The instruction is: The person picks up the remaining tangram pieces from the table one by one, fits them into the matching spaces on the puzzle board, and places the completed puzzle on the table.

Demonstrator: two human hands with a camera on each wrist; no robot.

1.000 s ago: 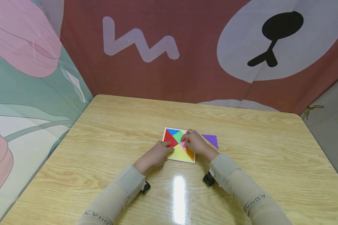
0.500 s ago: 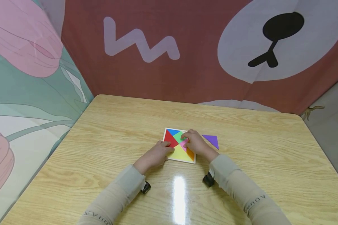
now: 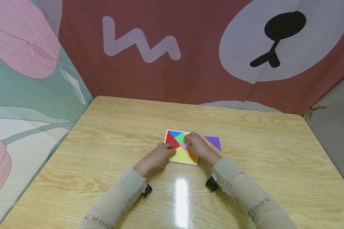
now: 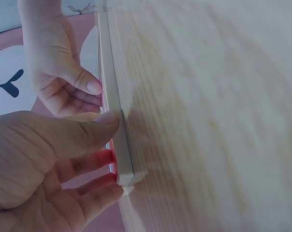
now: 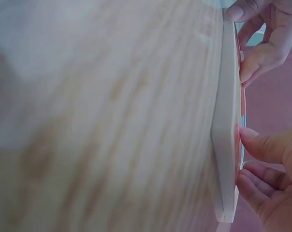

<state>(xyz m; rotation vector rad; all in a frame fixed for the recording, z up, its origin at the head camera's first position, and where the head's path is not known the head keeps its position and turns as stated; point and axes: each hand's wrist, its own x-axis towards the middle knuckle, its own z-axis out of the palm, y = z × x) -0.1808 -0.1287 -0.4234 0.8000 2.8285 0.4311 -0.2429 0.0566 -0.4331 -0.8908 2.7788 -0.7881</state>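
A tangram tray [image 3: 183, 163] with a pale rim lies on the table, holding red [image 3: 171, 140], blue [image 3: 175, 133], green [image 3: 179, 138], yellow [image 3: 181, 156] and orange [image 3: 192, 157] pieces. My left hand [image 3: 156, 156] grips its near left edge; in the left wrist view the thumb sits on the side of the rim, with fingertips over the top. At the tray's right side, my right hand [image 3: 200, 146] pinches a pink tangram piece [image 3: 184, 146] between thumb and curled fingers, close over the tray. That hand covers the upper right corner. A purple triangle [image 3: 214, 142] lies outside the tray.
The wood-grain table [image 3: 126, 127] stretches out on all sides of the tray. Behind it hangs a brown printed cloth [image 3: 149, 82], with a floral one [image 3: 31, 95] on the left. Black wrist cameras [image 3: 211, 184] hang below both sleeves.
The pink piece shows less beside the right thumb and sits lower against its neighbours. Both hands stay nearly in place; the head view shifts slightly.
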